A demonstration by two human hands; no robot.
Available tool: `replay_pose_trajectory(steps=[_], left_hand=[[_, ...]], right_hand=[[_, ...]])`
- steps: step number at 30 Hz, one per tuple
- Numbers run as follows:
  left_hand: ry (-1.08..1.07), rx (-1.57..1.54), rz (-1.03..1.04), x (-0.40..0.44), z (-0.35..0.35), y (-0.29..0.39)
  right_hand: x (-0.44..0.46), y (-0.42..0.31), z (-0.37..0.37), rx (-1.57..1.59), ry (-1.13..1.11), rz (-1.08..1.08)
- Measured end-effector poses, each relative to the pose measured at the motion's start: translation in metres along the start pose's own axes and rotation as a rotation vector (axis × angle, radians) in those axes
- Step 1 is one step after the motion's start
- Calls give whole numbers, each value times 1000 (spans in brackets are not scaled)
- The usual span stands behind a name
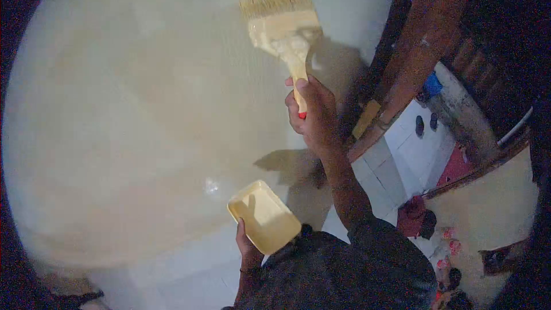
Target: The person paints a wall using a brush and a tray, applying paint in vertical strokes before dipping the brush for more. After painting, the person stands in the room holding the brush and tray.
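My right hand (317, 113) is closed around the handle of a wide, flat paintbrush (287, 23), bristles pointing up. Cream paint coats its ferrule area and part of the handle, which ends in a red tip. Behind the brush spreads a pale wall (143, 109); I cannot tell whether the bristles touch it. Lower down, my left hand (245, 247) grips a shallow rectangular cream tray (267, 221) by its side, thumb over the rim. The tray is tilted so its inside shows, with a shadow across it.
A brown wooden frame (419, 51) runs along the wall's right edge. Beyond it are white floor tiles (410, 138), a pair of dark slippers (420, 126), a blue object (433, 84) and a red mat (456, 163). Small red-and-white items (453, 245) lie lower right.
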State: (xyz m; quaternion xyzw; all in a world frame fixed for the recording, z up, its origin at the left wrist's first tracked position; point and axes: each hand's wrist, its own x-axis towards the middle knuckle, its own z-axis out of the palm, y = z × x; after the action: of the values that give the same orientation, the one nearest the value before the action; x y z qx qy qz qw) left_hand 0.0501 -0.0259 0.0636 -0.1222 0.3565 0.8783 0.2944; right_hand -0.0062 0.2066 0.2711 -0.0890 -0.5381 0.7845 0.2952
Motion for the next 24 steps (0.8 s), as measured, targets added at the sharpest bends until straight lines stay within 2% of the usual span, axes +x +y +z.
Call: replay_pose_trajectory(steps=[1,2,5,7,9,13,15,19,21,24], left_hand=[[-2,27,3,10,-30,-36],[-33,3,17,9,-31,-40],[-81,-43,13,10,-44,-14],[-96,-33,10,0,-27,-10],[-60,36,57,0,-20,-12],[18,86,114,10,-61,-17],[-73,-52,103,7,-48,-20],[-85,-16,212,16,-58,-25],[-137,-136,81,20,-69,-22],[-110,-45,124,7,-56,-13]], right_hand=[[-17,40,-38,22,13,-7],[-20,43,-43,29,-12,-30],[-19,56,-19,18,-55,-48],[-18,37,-22,36,-66,-49],[-13,24,-20,108,-109,57],[-32,53,4,95,-126,181],[-41,59,7,78,-156,149],[-67,97,26,96,-163,198],[-79,113,36,66,-174,211],[-92,99,49,103,-199,262]])
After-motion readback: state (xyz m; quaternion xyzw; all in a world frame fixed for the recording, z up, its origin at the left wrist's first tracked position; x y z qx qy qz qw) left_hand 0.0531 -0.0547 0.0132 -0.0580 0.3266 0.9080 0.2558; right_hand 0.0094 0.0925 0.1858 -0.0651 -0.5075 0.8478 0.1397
